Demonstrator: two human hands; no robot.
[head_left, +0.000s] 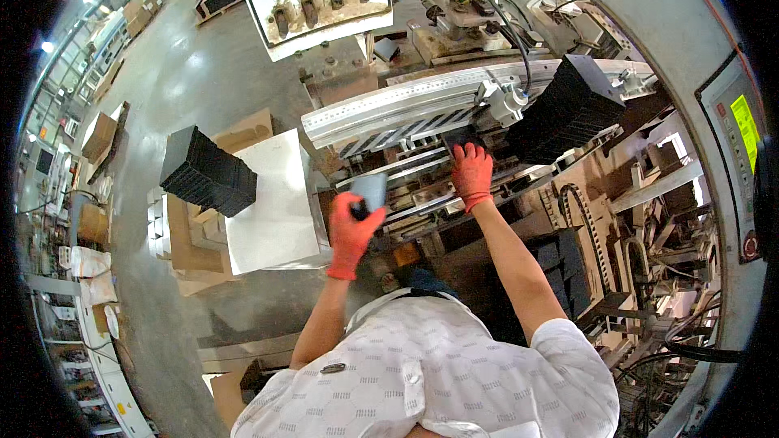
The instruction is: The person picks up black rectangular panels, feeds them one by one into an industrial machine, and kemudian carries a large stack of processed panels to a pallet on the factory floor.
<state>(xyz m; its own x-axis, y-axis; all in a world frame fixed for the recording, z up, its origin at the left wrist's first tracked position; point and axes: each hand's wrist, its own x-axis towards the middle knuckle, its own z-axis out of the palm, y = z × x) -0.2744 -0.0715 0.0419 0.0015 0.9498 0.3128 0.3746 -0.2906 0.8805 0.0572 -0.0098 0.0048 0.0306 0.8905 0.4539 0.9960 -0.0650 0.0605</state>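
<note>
My left hand (pixel 354 234), in an orange-red glove, is closed on a flat grey piece (pixel 372 189) at the left end of the machine's rails. The piece is slightly blurred, and a dark part shows between thumb and fingers. My right hand (pixel 472 174), gloved alike, reaches over the rails (pixel 414 164) with its fingers lying on a flat black piece (pixel 459 138). Just right of it, a tall stack of black pieces (pixel 572 105) leans in the machine. Another black stack (pixel 207 170) stands to the left on a white board (pixel 276 207).
Cardboard boxes (pixel 195 247) support the white board. A metal guide beam (pixel 389 109) crosses behind the rails, with a metal block (pixel 507 105) on it. A white sign panel (pixel 320 4) stands beyond. At the right is a control panel (pixel 734 146); below it are cable chains and machine parts.
</note>
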